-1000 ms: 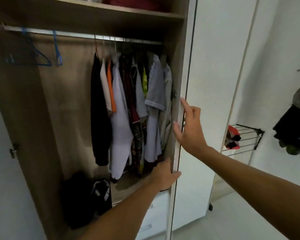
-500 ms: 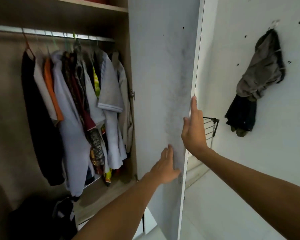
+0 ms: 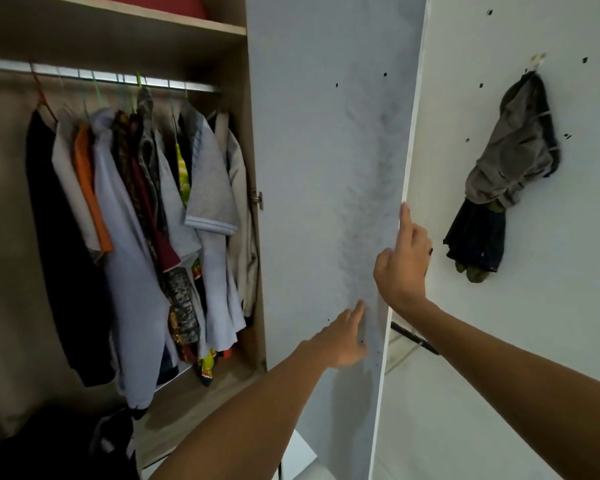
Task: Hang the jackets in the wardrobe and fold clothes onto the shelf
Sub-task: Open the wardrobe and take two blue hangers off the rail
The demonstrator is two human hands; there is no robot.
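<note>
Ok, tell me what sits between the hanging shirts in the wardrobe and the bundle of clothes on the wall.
The head view shows the open white wardrobe door between them, with both hands against it.

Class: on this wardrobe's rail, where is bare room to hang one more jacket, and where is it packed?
Free: the rail left of the black garment. Crowded: from there right to the beige shirt beside the wardrobe door.
</note>
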